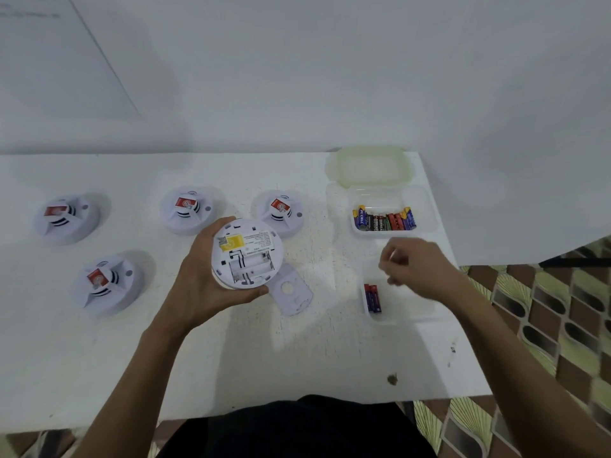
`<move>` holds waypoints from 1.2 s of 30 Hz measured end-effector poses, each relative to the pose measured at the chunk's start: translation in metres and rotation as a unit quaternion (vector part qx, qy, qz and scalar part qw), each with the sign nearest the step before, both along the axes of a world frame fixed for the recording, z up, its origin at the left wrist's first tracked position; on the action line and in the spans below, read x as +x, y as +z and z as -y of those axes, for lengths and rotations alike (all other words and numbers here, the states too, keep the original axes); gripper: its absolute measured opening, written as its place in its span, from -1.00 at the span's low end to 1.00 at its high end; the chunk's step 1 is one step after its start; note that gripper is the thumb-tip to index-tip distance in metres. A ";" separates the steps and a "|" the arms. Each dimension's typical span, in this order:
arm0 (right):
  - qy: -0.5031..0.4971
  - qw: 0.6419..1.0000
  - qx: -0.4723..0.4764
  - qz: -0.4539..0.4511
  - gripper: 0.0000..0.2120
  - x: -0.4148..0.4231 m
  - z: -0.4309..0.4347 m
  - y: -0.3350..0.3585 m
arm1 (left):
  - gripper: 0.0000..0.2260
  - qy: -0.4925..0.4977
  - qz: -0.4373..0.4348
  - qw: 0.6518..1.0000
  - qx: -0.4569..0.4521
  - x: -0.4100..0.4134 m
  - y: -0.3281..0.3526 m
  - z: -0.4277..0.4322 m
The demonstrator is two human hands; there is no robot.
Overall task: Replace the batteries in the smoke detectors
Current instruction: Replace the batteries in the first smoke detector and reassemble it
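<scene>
Forearms reach out over a white bench (231, 352), and the landmark is the smoke detector (247, 253) lifted in the left hand (201, 285). It lies back-side up in the palm, battery bay showing no cells; the thumb presses its near rim, the fingers (215, 230) wrap behind its left and far edge, clamped on the housing. Just right of the detector and slightly nearer, its loose cover plate (291, 292) lies flat on the bench. Well right of the detector, a clear tray (396, 317) holds two batteries (372, 298) along its left side. The right hand (413, 269) hovers above that tray's far end, blurred, fingers curled together; whether they pinch anything I cannot tell. Farther right and beyond, a second clear tub (426, 219) carries a row of batteries (385, 219), its pale lid (368, 166) behind it. Four other detectors sit face-up: one (107, 282) left, one (66, 218) far left, two (186, 209) (279, 211) just beyond.
</scene>
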State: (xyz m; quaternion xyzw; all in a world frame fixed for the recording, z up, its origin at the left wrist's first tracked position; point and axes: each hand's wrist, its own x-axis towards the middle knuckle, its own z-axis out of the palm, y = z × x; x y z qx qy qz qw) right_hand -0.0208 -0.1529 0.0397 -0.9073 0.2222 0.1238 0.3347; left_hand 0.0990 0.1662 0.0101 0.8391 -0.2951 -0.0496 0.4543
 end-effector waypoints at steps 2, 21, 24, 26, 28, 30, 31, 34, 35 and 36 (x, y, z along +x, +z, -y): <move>-0.006 0.998 -0.022 0.060 -0.96 0.022 0.005 0.008 | -0.16 -0.001 0.003 1.000 0.003 0.001 0.000 0.000; 0.071 0.976 -0.196 -0.058 -0.78 0.125 0.036 -0.036 | -0.22 0.000 0.001 1.000 0.001 0.005 -0.001 -0.007; 0.056 0.982 -0.173 -0.043 -0.78 0.121 0.038 -0.040 | -0.24 -0.005 0.002 1.000 -0.001 0.004 0.000 -0.005; 0.053 0.983 -0.171 -0.035 -0.73 0.119 0.040 -0.041 | -0.25 -0.005 0.003 1.000 0.000 0.004 0.000 -0.005; 0.057 0.984 -0.167 -0.036 -0.72 0.118 0.041 -0.041 | -0.25 -0.004 0.003 1.000 0.001 0.004 0.001 -0.006; 0.059 0.986 -0.154 -0.037 -0.75 0.117 0.041 -0.040 | -0.24 -0.004 0.003 1.000 0.003 0.004 0.001 -0.006; 0.060 0.987 -0.147 -0.035 -0.77 0.116 0.041 -0.039 | -0.24 -0.004 0.002 1.000 0.005 0.004 0.001 -0.007; 0.056 0.992 -0.115 -0.006 -0.80 0.112 0.042 -0.040 | -0.24 -0.002 0.004 1.000 0.007 0.005 -0.001 -0.008; 0.051 0.993 -0.104 0.011 -0.81 0.110 0.042 -0.040 | -0.23 -0.001 0.005 1.000 0.007 0.006 -0.002 -0.009; 0.042 0.995 -0.091 0.030 -0.83 0.109 0.042 -0.040 | -0.22 0.001 0.005 1.000 0.007 0.006 -0.003 -0.010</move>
